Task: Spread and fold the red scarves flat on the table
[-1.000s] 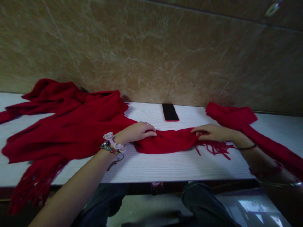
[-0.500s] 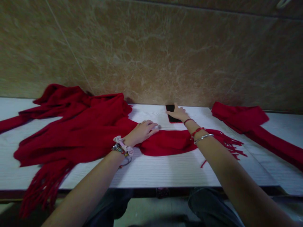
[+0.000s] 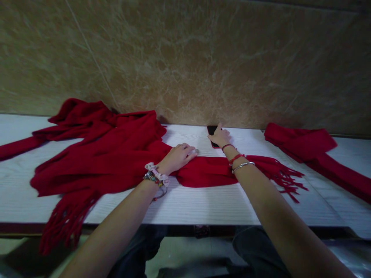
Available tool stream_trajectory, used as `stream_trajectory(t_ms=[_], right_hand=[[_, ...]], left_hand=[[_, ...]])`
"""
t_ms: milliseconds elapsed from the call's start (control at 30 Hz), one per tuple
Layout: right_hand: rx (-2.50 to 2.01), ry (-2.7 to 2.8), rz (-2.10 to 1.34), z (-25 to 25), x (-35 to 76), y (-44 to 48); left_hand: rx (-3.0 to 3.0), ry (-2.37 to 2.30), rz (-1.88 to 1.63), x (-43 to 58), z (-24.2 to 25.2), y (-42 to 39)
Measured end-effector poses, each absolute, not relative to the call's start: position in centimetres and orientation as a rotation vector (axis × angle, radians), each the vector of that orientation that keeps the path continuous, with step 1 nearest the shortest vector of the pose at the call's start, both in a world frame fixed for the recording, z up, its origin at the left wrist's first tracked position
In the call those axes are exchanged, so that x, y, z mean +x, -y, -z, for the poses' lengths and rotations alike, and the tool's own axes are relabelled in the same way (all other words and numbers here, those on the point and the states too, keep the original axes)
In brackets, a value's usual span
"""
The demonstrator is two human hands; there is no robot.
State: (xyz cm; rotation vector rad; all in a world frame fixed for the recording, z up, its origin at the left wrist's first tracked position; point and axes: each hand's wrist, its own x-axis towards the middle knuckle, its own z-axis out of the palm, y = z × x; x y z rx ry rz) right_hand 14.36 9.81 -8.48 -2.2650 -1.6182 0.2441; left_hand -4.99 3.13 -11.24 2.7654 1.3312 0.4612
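A red fringed scarf [image 3: 208, 172] lies spread across a white wood-grain table. My left hand [image 3: 178, 157], with a ring and a wrist full of bracelets, rests palm down on it, fingers stretched out. Beyond the scarf, close to the wall, is a black-screened smartphone [image 3: 212, 130] with a red edge. My right hand [image 3: 220, 137] is over the phone's right side, thumb across the screen and fingers at the far edge; the fingers' undersides are hidden. My right forearm crosses above the scarf near its fringe.
At the left, the red fabric is bunched in a wide heap [image 3: 101, 154], and a fringe [image 3: 65, 220] hangs over the front edge. Another folded red cloth [image 3: 301, 143] lies at the right. A brown marbled wall [image 3: 185, 65] borders the table's [image 3: 203, 208] back.
The view has shifted slightly, so everything sits a little further right and higher. My right hand has moved slightly over the phone and covers more of it. My left hand stays on the scarf.
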Motion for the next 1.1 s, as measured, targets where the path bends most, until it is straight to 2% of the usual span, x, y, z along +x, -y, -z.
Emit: stream_trajectory(t_ms=[167, 233, 400, 500, 600, 767, 900, 1000, 1100], right_hand=[[-1.868, 1.967, -0.230, 7.6, 19.4, -5.1], [-1.693, 2.235, -0.300, 7.8, 22.1, -1.8], [-1.623, 2.537, -0.429, 8.6, 26.7, 4.1], [-1.565, 2.658, -0.427, 7.8, 27.1, 2.8], [-1.515, 2.541, -0.195, 7.0, 25.7, -1.3], [-1.744, 2.410, -0.143, 8.5, 22.4, -7.7], [-1.794, 2.247, -0.082, 9.0, 21.6, -9.3], [-1.725, 2.237, -0.095, 8.1, 22.5, -7.7], [-1.505, 2.369, -0.210, 7.3, 24.0, -4.8]], left_hand=[[2.809, -1.142, -0.537, -4.7, 9.9, -2.2], [2.811, -0.966, -0.432, -4.6, 9.2, -1.6], [2.780, -0.838, -0.185, -4.3, 8.3, -0.9], [2.692, -0.888, -0.278, -4.2, 8.3, -1.5], [2.666, -1.161, -0.371, -4.5, 8.9, -2.5], [2.739, -1.422, -0.439, -5.8, 9.8, -3.4], [2.709, -1.570, -0.597, -6.1, 9.4, -3.2], [2.730, -1.408, -0.701, -5.6, 8.7, -2.5], [2.775, -0.964, -0.544, -4.5, 8.2, -1.3]])
